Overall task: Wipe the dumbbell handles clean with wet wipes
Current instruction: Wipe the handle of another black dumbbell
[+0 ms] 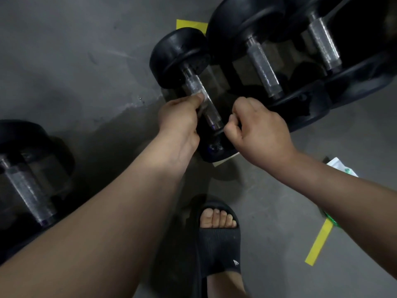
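A black dumbbell [178, 54] with a knurled metal handle [211, 114] lies on the grey floor in the middle of the head view. My left hand [179, 119] pinches a white wet wipe [203, 96] against the handle's upper half. My right hand [255, 127] curls its fingers around the near end of the same dumbbell, at the rim of its lower weight. That lower weight is mostly hidden under both hands.
Two larger dumbbells [263, 67] [324, 44] lie at the upper right, another [28, 186] at the left edge. A white and green wipes packet [341, 168] sits on the floor at right. Yellow tape strips [319, 243] mark the floor. My foot in a black slipper [219, 237] stands below.
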Action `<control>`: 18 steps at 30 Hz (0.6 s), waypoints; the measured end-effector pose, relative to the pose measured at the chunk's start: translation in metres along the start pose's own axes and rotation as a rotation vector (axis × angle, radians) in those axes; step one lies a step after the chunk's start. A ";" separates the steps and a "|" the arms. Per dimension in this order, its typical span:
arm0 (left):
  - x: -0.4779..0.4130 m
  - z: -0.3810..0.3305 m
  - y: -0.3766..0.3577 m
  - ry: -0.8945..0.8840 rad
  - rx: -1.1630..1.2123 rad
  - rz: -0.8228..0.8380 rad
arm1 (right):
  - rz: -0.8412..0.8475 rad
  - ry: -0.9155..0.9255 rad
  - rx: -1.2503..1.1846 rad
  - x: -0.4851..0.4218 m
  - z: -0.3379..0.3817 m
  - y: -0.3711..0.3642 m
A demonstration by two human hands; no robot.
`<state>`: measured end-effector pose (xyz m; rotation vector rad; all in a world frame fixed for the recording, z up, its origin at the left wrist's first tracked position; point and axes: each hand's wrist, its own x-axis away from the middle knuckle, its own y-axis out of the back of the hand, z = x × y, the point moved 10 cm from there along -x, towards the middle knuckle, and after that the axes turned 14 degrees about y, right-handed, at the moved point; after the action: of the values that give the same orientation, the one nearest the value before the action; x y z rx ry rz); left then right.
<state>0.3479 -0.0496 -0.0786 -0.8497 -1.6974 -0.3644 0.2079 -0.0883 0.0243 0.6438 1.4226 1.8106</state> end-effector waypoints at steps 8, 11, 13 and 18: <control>0.020 -0.030 -0.017 -0.169 -0.002 0.194 | -0.005 0.001 0.007 0.001 -0.001 0.001; 0.012 -0.022 -0.012 -0.131 -0.115 0.142 | -0.008 -0.008 0.006 0.000 -0.001 0.002; 0.001 -0.020 0.004 -0.135 -0.185 -0.005 | 0.001 -0.015 0.004 0.000 -0.001 0.001; 0.002 -0.033 0.017 -0.345 -0.379 -0.227 | 0.008 -0.007 0.009 0.000 -0.001 0.000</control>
<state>0.3833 -0.0585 -0.0696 -1.0403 -2.0907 -0.7453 0.2070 -0.0890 0.0245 0.6609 1.4262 1.8072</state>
